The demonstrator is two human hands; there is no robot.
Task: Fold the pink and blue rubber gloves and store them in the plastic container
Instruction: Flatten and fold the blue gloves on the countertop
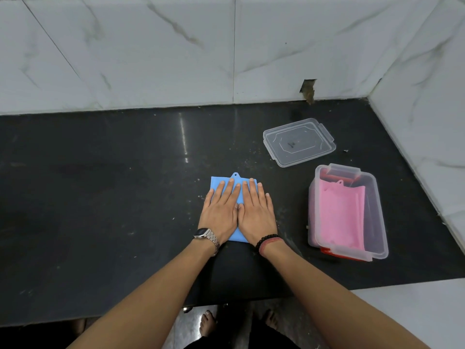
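Both hands, left hand (219,210) and right hand (257,210), are pressing flat with fingers (232,191) spread on the folded blue rubber glove (218,182), while the clear plastic container (377,222) is lying to the right, nearer the right hand.

One view only — a wide-angle camera on the person's head, looking forward and steeply down over a dark countertop (100,197) toward the marble-tiled wall (151,59) at the far side. It sits close enough that both forearms enter from the near edge and bare feet show below — straight lines bow toward the frame's borders.
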